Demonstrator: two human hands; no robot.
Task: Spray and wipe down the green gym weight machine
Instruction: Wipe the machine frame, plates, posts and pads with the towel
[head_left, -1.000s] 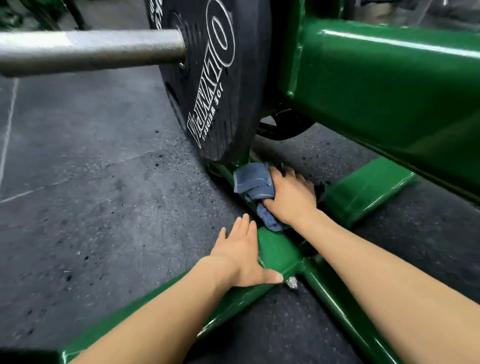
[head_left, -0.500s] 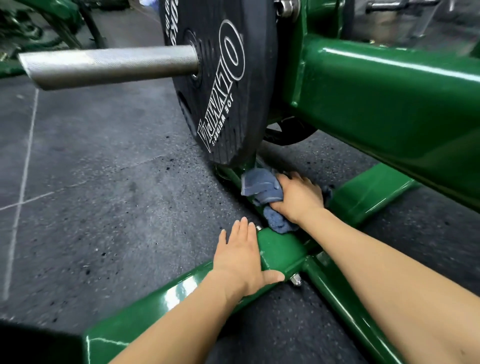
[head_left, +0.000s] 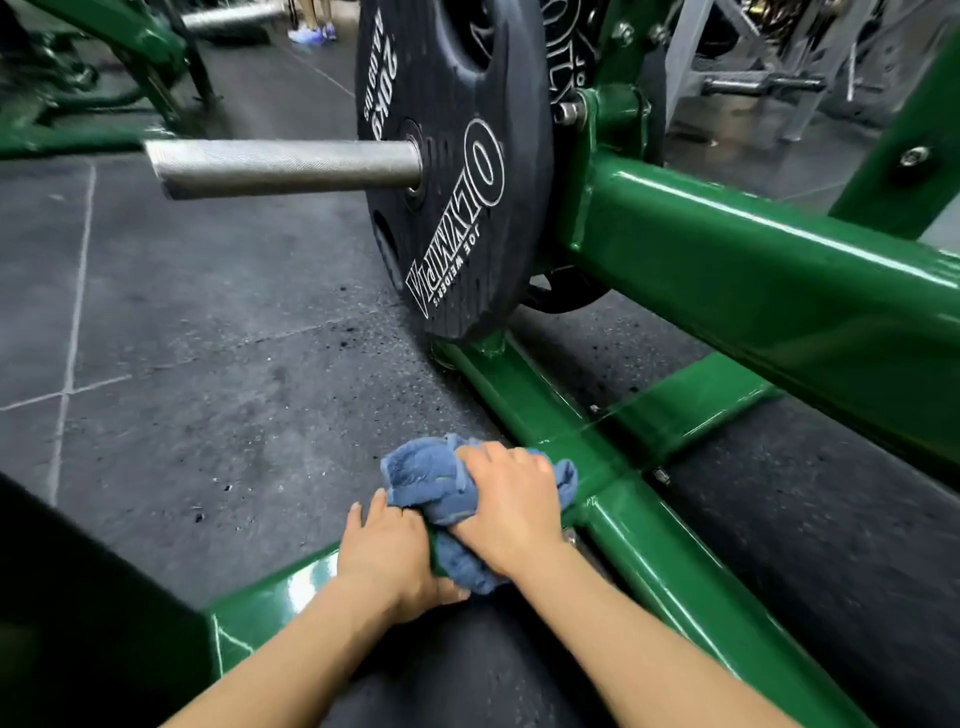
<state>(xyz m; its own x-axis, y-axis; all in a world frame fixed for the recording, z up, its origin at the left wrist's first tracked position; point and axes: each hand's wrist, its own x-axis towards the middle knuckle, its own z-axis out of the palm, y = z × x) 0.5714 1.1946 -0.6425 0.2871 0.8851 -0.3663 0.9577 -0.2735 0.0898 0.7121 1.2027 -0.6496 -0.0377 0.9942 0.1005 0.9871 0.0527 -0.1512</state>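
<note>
Cloth, blue and bunched, lies on the low green frame of the weight machine, at the joint where the floor rails cross, near the middle of the scene. Over it sits the right hand, fingers curled down into the folds and gripping them. Just left of it the left hand rests on the near rail, fingers fairly straight and close together, thumb tucked toward the cloth.

Wiping looks to be the step in hand, on the base rails; no spray bottle is in view. A next pass would likely need firm pressure along a rail, with care around the bolt heads beside the joint.

Farther off, a black plate hangs on a knurled steel sleeve. Raised white lettering on it reads "OLYMPIA", "JOE WEIDER'S" and "20KG". Dark speckled rubber floor spreads to the left.
</note>
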